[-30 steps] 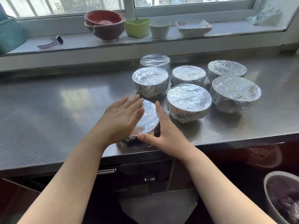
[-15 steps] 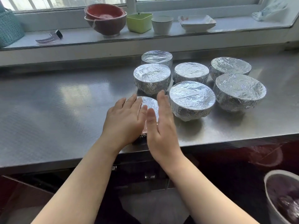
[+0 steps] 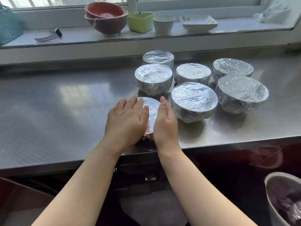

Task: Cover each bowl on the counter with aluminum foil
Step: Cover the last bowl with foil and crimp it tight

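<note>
A small bowl point(image 3: 152, 110) wrapped in aluminum foil sits close to the front edge of the steel counter point(image 3: 57, 108). My left hand point(image 3: 127, 121) lies flat over its top and left rim, fingers together. My right hand point(image 3: 166, 126) stands on edge against the bowl's right side, so the bowl is pressed between both hands. Most of the bowl is hidden under them. Behind and to the right stand several more foil-covered bowls, the nearest point(image 3: 193, 98) just right of my right hand, a large one point(image 3: 241, 90) further right.
The windowsill holds stacked red bowls point(image 3: 105, 17), a green container point(image 3: 140, 22), a white cup point(image 3: 163, 23), white square dishes point(image 3: 198, 22), a teal basket point(image 3: 8, 28) and a small tool point(image 3: 48, 35). A bin point(image 3: 283, 198) stands on the floor at lower right.
My right hand left the bowl's front, swept over the top beside the left hand, and now rests on edge at its right side. My left hand slid further onto the foil top.
</note>
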